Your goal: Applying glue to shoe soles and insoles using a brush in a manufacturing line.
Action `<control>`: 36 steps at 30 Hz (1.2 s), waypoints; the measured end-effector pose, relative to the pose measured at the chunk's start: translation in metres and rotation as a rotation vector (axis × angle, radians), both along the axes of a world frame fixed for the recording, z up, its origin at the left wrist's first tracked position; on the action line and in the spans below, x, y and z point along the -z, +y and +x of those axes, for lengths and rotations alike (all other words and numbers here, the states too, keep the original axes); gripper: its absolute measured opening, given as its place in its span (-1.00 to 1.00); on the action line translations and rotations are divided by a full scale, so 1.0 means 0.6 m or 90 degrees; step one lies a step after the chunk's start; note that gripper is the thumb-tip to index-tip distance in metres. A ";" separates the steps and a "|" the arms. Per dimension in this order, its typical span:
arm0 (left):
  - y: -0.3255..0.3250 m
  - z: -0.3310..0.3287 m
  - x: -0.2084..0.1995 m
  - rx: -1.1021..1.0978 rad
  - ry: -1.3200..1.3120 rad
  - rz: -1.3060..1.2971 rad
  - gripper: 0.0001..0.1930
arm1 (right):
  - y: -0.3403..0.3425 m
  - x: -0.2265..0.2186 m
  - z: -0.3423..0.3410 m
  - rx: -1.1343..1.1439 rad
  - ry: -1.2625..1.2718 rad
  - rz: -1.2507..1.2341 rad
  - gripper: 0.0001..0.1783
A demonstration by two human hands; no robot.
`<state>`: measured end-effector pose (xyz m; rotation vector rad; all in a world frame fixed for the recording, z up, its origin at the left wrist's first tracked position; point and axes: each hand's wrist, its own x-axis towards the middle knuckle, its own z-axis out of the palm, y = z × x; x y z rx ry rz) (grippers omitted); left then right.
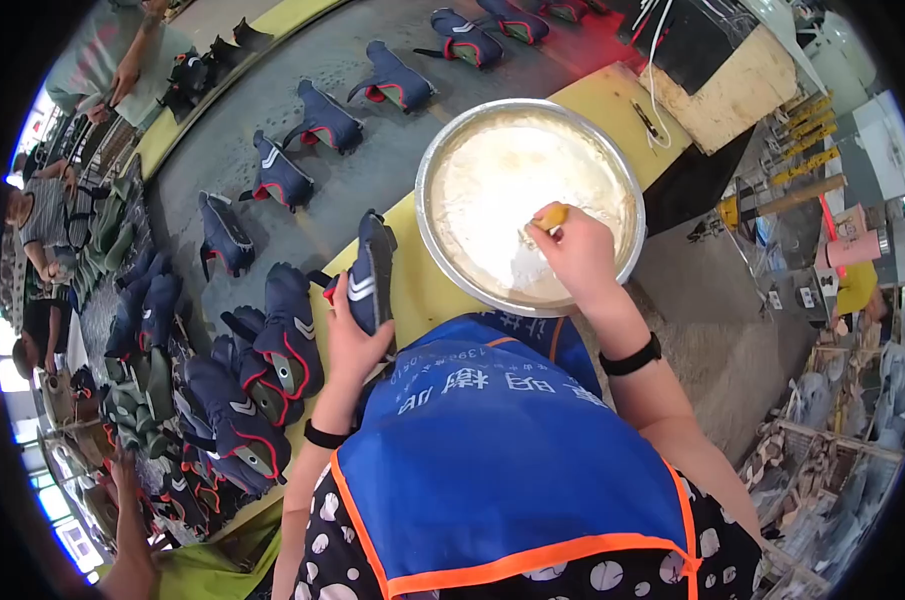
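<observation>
At a pale yellow work ledge [412, 292] beside a wide grey belt [362, 215], a navy fabric shoe with white chevron stripes [374, 268] is held by the left hand [352, 335] of a person in a blue apron edged in orange [512, 450]. The shoe is gripped near its lower end, with the fingers laid along its left side and the thumb set by its lower right edge; most of its length is left projecting beyond the fingertips, away from the apron. By the right hand [579, 250], a small yellow tool [552, 217] is pinched between thumb and curled fingers, its yellow end exposed above the grip; whether its lower part touches the creamy white contents [482, 180] of the round metal basin [424, 195] beneath cannot be told through the glare. The basin is placed just to the right of the held shoe. On the belt, similar navy shoes trimmed in red [329, 118] are spaced out in a curving row, while others [290, 340] are clustered near the left forearm.
</observation>
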<state>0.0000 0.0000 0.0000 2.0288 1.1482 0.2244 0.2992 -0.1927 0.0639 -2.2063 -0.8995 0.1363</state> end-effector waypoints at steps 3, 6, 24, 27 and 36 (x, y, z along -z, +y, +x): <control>0.007 0.012 -0.059 -0.121 -0.305 -0.442 -0.13 | 0.003 -0.003 0.012 -0.029 -0.112 -0.077 -0.79; 0.009 -0.030 -0.121 -0.122 -0.423 -0.543 -0.15 | 0.015 -0.075 -0.017 -0.037 -0.012 0.087 -0.81; -0.003 0.090 -0.257 0.246 -0.190 -0.678 -0.22 | -0.016 -0.162 -0.043 -0.175 -0.196 0.203 -0.83; -0.008 0.099 -0.266 0.244 -0.183 -0.681 -0.21 | -0.013 -0.173 -0.060 -0.283 -0.179 0.263 -0.84; -0.001 0.068 -0.246 0.205 -0.243 -0.774 -0.14 | 0.001 -0.111 -0.022 -0.158 0.005 0.337 -0.88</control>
